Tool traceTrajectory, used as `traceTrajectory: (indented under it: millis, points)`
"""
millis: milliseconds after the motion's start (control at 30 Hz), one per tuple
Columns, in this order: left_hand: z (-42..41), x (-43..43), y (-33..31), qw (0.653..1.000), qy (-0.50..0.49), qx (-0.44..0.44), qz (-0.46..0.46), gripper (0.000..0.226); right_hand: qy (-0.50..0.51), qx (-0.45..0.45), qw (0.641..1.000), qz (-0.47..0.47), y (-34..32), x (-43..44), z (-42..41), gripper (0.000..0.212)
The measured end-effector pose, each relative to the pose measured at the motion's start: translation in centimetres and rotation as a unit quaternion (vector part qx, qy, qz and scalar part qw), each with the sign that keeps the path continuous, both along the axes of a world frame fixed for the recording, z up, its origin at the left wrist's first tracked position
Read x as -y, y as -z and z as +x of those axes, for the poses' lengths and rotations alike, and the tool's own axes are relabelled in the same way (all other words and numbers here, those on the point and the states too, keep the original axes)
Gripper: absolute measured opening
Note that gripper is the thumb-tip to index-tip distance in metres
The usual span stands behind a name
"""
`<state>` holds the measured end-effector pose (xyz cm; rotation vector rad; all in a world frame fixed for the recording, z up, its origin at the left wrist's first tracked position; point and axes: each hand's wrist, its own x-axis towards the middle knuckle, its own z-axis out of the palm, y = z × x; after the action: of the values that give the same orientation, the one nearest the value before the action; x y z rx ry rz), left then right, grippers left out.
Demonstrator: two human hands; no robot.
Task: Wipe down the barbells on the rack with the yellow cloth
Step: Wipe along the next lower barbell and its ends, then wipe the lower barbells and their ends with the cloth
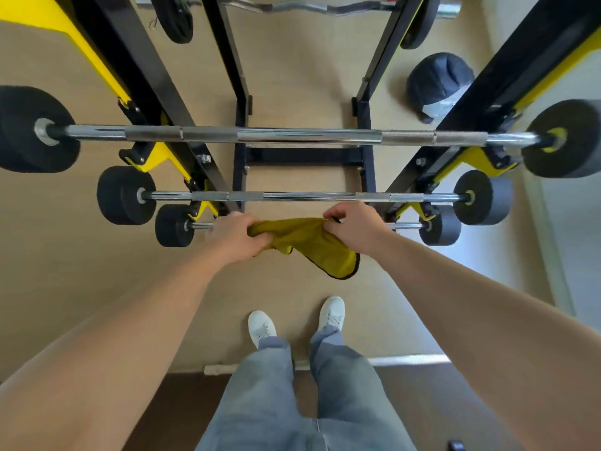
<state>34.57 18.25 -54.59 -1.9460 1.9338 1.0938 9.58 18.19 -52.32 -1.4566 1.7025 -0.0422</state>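
Three straight chrome barbells lie across a black and yellow rack (153, 92). The top barbell (292, 136) is nearest my head, the middle barbell (292, 196) sits under it, and the lowest barbell (405, 226) is mostly hidden behind my hands. I hold the yellow cloth (309, 242) stretched between both hands over the lowest bar. My left hand (235, 234) grips its left end and my right hand (353, 227) pinches its right end. A loose flap of cloth hangs down toward the floor.
Black weight plates (125, 195) cap each bar's ends on both sides. A curl bar (302, 8) rests at the far side of the rack. A dark round ball (439, 83) lies on the tan floor at the right. My white shoes (261, 327) stand just behind the rack.
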Motion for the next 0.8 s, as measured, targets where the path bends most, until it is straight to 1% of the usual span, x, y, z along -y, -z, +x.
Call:
traceTrajectory:
  millis: [67,100,167,200,267,333,433,600,667,733,800]
  points:
    - [0.9,-0.4,0.8,0.997,-0.036,-0.049,0.039,0.024,0.009,-0.023,0.999,0.029,0.7,-0.5,0.9,0.041]
    - [1.3,-0.6,1.2,0.996,-0.053,-0.065,0.040,0.028,0.014,-0.040,0.998,0.037,1.0,-0.8,1.4,0.045]
    - [2.1,-0.8,2.0,0.993,-0.078,-0.081,0.022,0.037,0.020,-0.056,0.997,0.056,1.2,-1.3,2.2,0.044]
    - [2.6,-0.9,2.5,0.991,-0.094,-0.090,0.019,0.039,0.027,-0.041,0.996,0.073,1.3,-1.5,2.6,0.040]
    - [3.5,-0.9,3.2,0.981,-0.149,-0.121,0.014,0.045,0.054,0.033,0.993,0.103,1.1,-1.8,3.2,0.029]
    - [4.2,-1.1,3.3,0.963,-0.227,-0.142,-0.012,0.049,0.092,0.110,0.986,0.089,0.9,-2.2,3.8,0.024]
    - [5.0,-1.9,3.6,0.939,-0.313,-0.142,-0.022,0.053,0.165,0.202,0.963,0.069,0.2,-2.2,4.6,0.027]
    - [5.1,-2.9,4.1,0.937,-0.327,-0.104,0.063,0.068,0.200,0.325,0.918,0.108,-2.0,-1.4,5.8,0.034]
    - [4.4,-3.3,4.0,0.927,-0.352,-0.095,0.084,0.078,0.225,0.372,0.893,0.116,-2.9,-1.2,6.0,0.038]
    - [3.5,-3.8,4.0,0.901,-0.392,-0.127,0.134,0.085,0.258,0.420,0.862,0.122,-3.5,-1.1,6.0,0.041]
    - [2.6,-4.4,4.3,0.853,-0.427,-0.208,0.219,0.085,0.287,0.456,0.834,0.118,-3.8,-1.0,5.8,0.041]
